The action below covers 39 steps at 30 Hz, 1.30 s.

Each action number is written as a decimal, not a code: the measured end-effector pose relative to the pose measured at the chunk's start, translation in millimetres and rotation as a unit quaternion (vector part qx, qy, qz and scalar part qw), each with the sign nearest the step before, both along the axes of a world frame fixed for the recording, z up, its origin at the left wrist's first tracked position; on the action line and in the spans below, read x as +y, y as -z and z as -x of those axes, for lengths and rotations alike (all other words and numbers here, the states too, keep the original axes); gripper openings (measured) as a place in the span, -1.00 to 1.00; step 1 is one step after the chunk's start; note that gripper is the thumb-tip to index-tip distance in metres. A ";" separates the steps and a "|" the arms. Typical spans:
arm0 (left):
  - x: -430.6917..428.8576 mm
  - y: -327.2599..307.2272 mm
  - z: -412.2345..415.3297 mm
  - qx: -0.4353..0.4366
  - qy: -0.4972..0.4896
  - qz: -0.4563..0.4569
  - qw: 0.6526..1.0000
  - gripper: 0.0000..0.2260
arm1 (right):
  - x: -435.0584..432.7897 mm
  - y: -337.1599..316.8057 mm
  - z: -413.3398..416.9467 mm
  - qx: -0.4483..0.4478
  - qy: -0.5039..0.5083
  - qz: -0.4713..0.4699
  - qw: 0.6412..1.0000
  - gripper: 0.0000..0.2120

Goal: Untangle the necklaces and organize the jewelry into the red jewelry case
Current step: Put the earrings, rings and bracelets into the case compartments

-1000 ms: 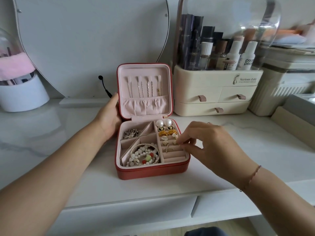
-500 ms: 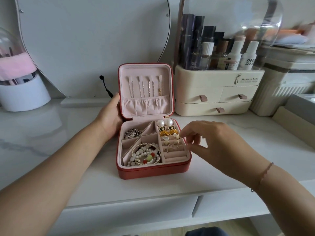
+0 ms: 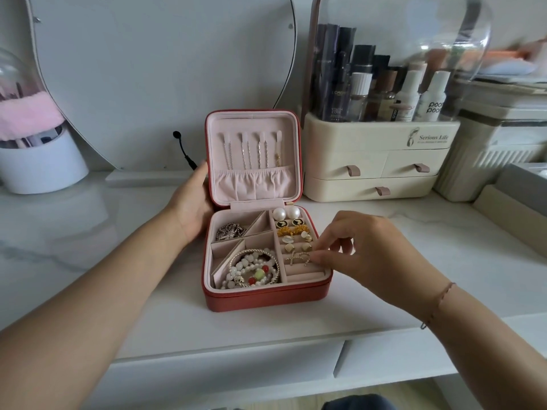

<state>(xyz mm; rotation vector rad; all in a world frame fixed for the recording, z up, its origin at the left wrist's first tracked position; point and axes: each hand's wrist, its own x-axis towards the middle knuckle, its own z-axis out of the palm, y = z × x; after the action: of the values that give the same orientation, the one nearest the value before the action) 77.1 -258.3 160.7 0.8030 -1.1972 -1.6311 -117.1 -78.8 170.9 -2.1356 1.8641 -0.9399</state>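
Observation:
The red jewelry case stands open on the white table, its lid upright with several thin necklaces hanging from the lid hooks. Pearl and bead bracelets fill the front left compartment, and a silver chain lies in the back left one. Earrings sit in the ring rolls on the right, pearl studs at the back. My left hand holds the case's left side by the hinge. My right hand reaches in from the right, its fingertips pinching a gold cross-shaped earring in the rolls.
A cream cosmetics organizer with drawers and bottles stands right behind the case. A white brush holder with a pink puff is at the far left, a round mirror behind. Boxes crowd the right edge.
My right hand lifted a little off the ring rolls, then came back down and forward onto the gold cross-shaped earring. My left hand and the case stayed in place.

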 end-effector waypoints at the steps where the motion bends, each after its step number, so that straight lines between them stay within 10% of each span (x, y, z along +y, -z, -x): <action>1: 0.5 -0.2 -0.1 -0.002 -0.002 0.000 1.000 -0.67 | 0.9 -0.9 0.8 -0.003 -0.002 -0.003 1.000 -0.95; 19: -0.4 -0.1 -2.1 -0.019 -0.009 -0.002 1.000 -0.61 | -6.0 -16.8 -6.1 0.048 -0.043 -0.062 0.996 -0.92; 27: 6.6 -4.4 -0.7 -0.004 -0.016 -0.006 1.000 -0.70 | -3.5 -4.0 -3.6 -0.151 0.057 -0.107 0.981 -0.86; 39: 8.2 -5.9 0.6 0.008 -0.012 -0.028 1.000 -0.64 | 0.1 -13.2 11.1 -0.070 0.009 -0.057 0.996 -0.92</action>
<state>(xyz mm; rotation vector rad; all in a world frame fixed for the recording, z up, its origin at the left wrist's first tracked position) 76.5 -250.1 166.6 0.8341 -1.1309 -1.6542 -128.2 -78.7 184.1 -1.9387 1.8253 -0.9364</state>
